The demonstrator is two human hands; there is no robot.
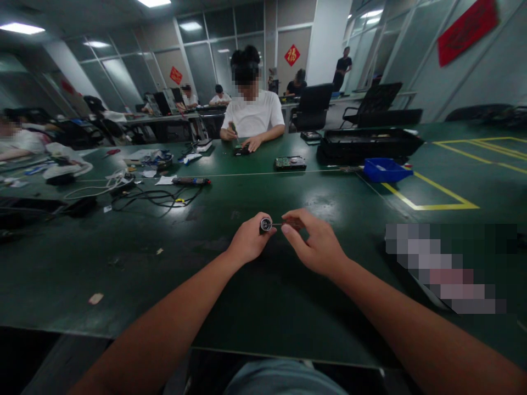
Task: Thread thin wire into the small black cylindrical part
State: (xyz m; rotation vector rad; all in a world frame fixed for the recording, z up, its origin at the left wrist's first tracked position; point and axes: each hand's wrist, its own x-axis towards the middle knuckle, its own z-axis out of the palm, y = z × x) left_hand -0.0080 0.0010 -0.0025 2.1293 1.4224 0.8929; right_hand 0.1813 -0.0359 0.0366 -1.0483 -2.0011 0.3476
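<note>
In the middle of the table, my left hand (249, 240) is closed around a short dark cylinder (265, 224). Its round, silver-rimmed end faces me, with small details inside that I cannot make out. Just to the right, my right hand (316, 240) curls its thumb and fingers around what looks like a slim screwdriver (278, 224). The thin metal shaft points left and meets the right side of the cylinder or the left fingers. Most of its handle is hidden by my right fingers. Both hands are held above the green table (263, 307).
Across the table a person (253, 112) works on a dark device. A hard drive (290, 163), black tray (366, 145) and blue bin (387, 170) stand at back right. Black cables (158, 200) and a pen-like tool (191, 181) lie left. A blurred-out object (440, 269) is near right.
</note>
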